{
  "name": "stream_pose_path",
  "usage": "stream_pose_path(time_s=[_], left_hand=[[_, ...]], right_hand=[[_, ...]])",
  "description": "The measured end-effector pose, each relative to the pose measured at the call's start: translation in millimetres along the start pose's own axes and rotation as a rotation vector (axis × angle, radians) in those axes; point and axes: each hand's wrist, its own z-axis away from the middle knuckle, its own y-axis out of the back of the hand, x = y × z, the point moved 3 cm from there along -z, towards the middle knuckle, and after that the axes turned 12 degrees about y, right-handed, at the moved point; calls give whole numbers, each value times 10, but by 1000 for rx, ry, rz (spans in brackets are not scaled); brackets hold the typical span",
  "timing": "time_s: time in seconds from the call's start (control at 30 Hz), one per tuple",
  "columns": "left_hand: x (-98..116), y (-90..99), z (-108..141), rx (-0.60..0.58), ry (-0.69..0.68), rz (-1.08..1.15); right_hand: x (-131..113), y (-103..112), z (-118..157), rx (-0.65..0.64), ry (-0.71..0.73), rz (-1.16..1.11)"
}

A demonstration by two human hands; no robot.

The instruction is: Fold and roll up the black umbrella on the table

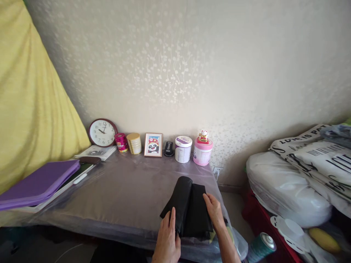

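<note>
A black folded sheet of thin material (196,212) lies at the right front of the table, its left part rounded into a thick roll. My left hand (168,235) is at the near left end of the roll, fingers along its side and thumb at the lower edge. With fingers and thumb closed on it, my right hand (214,210) pinches the right edge of the black sheet. Beneath my right wrist, a bit of yellow-green shows at the table's edge.
Along the wall stand a clock (102,132), tins (134,143), a framed panda picture (153,145) and tubs (183,149). Purple folders (41,182) lie left on the plastic-covered table (120,193). A spray can (261,246) and bags (287,190) are at right.
</note>
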Motion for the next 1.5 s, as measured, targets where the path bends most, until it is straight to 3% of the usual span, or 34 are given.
stream_pose_path(time_s=[0.17,0.37,0.73,0.97,1.17,1.33,1.5], left_hand=[[-11,-29,-16,12,-1,-11],[16,-13,0,-20,17,-47],[48,7,-22,-21,25,-120],[13,-5,-31,-27,36,-104],[-49,-74,-57,-13,29,-117],[-243,-166,-72,48,-9,-100],[-254,-6,-30,244,-62,-25]], right_hand=[[-65,-3,-7,8,-50,-151],[-327,-239,-103,9,-9,-196],[-513,-803,-288,-199,57,53],[-686,-928,-277,-372,122,356],[-819,-956,-213,-520,218,363],[-865,-941,-109,-555,320,310],[-852,-940,-72,-593,363,269]])
